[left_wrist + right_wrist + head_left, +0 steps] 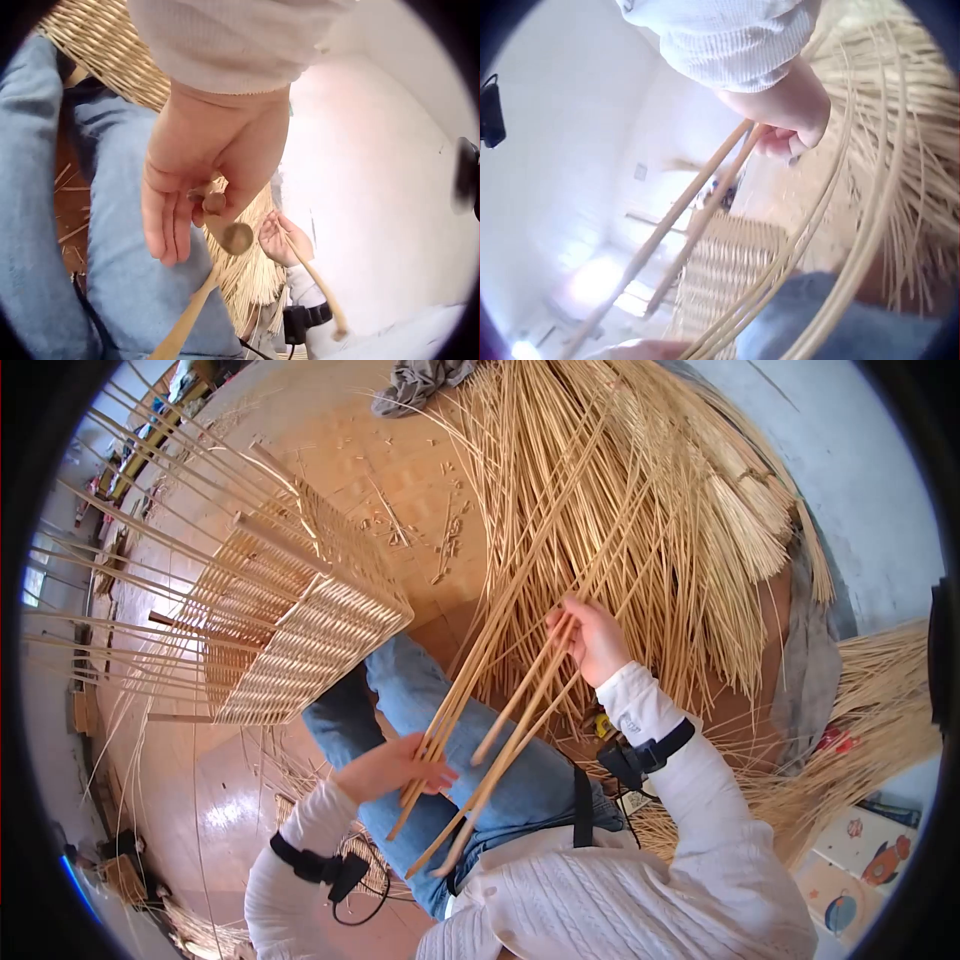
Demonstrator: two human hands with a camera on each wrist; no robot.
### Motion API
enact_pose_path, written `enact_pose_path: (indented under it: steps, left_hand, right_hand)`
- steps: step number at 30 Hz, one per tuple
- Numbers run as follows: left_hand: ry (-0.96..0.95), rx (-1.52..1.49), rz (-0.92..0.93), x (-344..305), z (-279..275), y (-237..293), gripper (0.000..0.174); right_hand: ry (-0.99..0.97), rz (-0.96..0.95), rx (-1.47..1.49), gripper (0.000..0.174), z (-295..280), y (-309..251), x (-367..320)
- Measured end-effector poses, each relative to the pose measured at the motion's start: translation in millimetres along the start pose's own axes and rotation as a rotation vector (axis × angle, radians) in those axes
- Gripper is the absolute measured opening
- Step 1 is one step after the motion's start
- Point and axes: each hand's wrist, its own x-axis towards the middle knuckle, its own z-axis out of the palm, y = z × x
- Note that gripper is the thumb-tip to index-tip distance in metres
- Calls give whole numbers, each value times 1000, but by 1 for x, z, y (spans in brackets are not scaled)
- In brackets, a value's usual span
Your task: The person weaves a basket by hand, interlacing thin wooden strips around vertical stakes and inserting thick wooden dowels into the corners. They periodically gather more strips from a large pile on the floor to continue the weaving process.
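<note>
My left hand (395, 765) grips several long pale wicker rods (468, 682) above the lap. In the left wrist view, the blunt rod ends (238, 238) point out from between its thumb and fingers. My right hand (590, 640), farther forward and to the right, pinches a few more rods (482, 750) near the big pile. Their thick ends slant down over the jeans (420, 670), toward the body. In the right wrist view, two of these rods run down from the curled fingers (776, 142).
A partly woven wicker basket (330, 640) with long upright stakes stands tilted at the left. A large heap of loose rods (640, 490) spreads across the floor ahead and right. Cut scraps (450, 540) lie on the floor (400, 470) between them. A grey cloth (420, 385) lies at the back.
</note>
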Motion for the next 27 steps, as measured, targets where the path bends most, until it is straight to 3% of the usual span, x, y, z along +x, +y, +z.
enact_pose_path:
  steps: [1,2,4,5,9,11,12,14,15,16,18,22,27]
  left_hand:
    - [4,-13,-50,-6,1,-15,27]
    - [-1,5,-39,-8,3,-28,27]
    - [42,-297,-9,-7,11,-55,28]
    - [44,-301,-27,-4,15,-62,26]
    - [77,-334,-2,10,29,-68,22]
    - [160,-205,34,11,32,-60,22]
    - [153,-199,48,8,35,-50,22]
    - [172,-93,-93,0,44,-31,23]
    - [155,-113,-65,1,48,-34,26]
    - [154,-110,-52,7,48,-48,26]
    - [164,7,70,16,52,-69,27]
    - [112,144,-15,1,61,-56,29]
    - [82,-18,13,2,61,-60,27]
  right_hand:
    - [54,65,31,14,15,-1,-18]
    - [-115,200,124,16,21,16,-37]
    - [-305,444,217,7,28,64,-78]
    - [-219,510,233,9,44,69,-99]
    - [-114,343,331,11,46,66,-100]
    - [21,220,424,12,30,62,-90]
    - [199,234,393,13,44,39,-89]
    - [87,70,410,15,10,38,-67]
    - [249,-54,265,20,31,21,-70]
    - [244,-66,261,20,41,15,-70]
    - [174,-271,121,23,52,15,-72]
    - [205,-88,146,16,61,14,-24]
    - [267,19,90,13,55,48,80]
